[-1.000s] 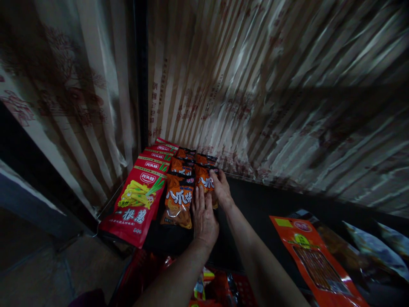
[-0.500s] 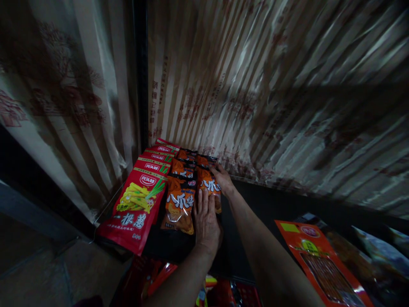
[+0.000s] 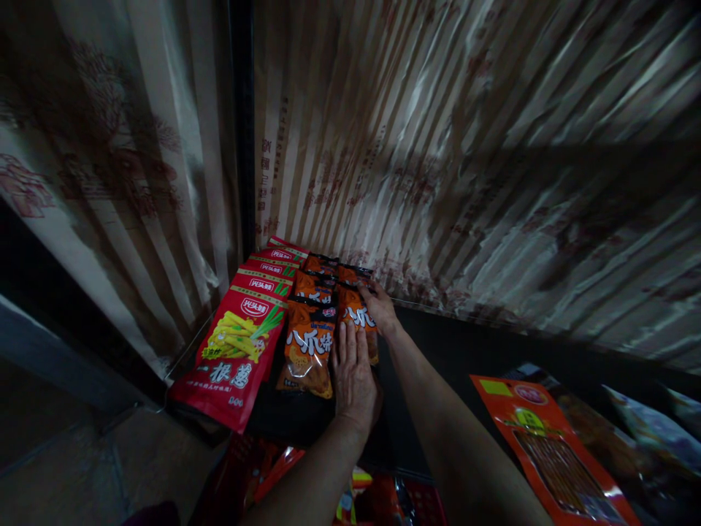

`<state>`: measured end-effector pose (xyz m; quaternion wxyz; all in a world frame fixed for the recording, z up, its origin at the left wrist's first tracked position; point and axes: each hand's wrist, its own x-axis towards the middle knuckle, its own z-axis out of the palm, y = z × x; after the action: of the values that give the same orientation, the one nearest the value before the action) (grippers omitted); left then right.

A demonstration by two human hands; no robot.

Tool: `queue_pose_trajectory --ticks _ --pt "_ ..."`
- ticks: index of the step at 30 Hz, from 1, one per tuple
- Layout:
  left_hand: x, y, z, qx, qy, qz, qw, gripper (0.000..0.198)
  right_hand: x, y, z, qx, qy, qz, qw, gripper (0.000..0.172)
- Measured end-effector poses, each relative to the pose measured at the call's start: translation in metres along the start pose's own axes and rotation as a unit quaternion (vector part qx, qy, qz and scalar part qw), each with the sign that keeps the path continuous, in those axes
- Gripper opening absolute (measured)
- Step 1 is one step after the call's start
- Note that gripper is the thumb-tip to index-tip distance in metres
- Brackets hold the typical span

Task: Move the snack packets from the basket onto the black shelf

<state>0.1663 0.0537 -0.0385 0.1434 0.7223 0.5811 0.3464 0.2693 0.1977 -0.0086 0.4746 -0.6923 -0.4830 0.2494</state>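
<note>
My left hand (image 3: 355,383) lies with fingers stretched along the lower left of an orange and black snack bag (image 3: 357,314), covering part of its front. At that bag's upper right edge, my right hand (image 3: 383,310) rests with its fingers extended against the packaging; its thumb is not clearly visible. Left of my hands is a matching orange snack bag (image 3: 307,347), the front one in an overlapping row. A second, shorter row sits behind the bag I touch. Red snack packets (image 3: 235,351) with a yellow stick and green onion picture overlap in a column farther left.
All of these rest on a black shelf (image 3: 421,387). An orange packet of brown sticks (image 3: 548,446) lies at the right, beside other bags. Below the shelf's front edge, a red basket (image 3: 427,504) holds packets. Wrinkled printed sheeting (image 3: 438,146) lines the back, and a dark post (image 3: 241,131) stands at the corner.
Very little differs. My right hand has shifted slightly at the bag's upper edge, while my left hand keeps its place on the front.
</note>
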Motion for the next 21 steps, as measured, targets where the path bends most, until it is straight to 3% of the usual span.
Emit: queue_pose_trajectory --ticks 3,6,9,13,21 --pt "0.000 0.000 0.000 0.006 0.007 0.004 1.000 0.067 -0.007 -0.008 -0.003 -0.050 0.027 -0.017 0.998 0.055" --pt "-0.001 0.001 0.001 0.011 0.009 0.001 1.000 0.065 -0.016 -0.017 -0.006 -0.143 0.075 -0.151 0.975 0.052" --pt "-0.002 0.000 0.000 0.008 0.009 0.005 1.000 0.064 -0.024 -0.024 -0.005 -0.213 0.045 -0.256 0.942 0.045" --pt "-0.004 0.000 -0.003 -0.007 0.007 0.007 1.000 0.068 -0.025 -0.027 0.002 -0.252 -0.007 -0.229 0.940 0.033" --pt "-0.005 0.003 -0.006 -0.025 0.003 -0.008 1.000 0.074 -0.025 -0.028 0.006 -0.247 0.038 -0.193 0.949 0.028"
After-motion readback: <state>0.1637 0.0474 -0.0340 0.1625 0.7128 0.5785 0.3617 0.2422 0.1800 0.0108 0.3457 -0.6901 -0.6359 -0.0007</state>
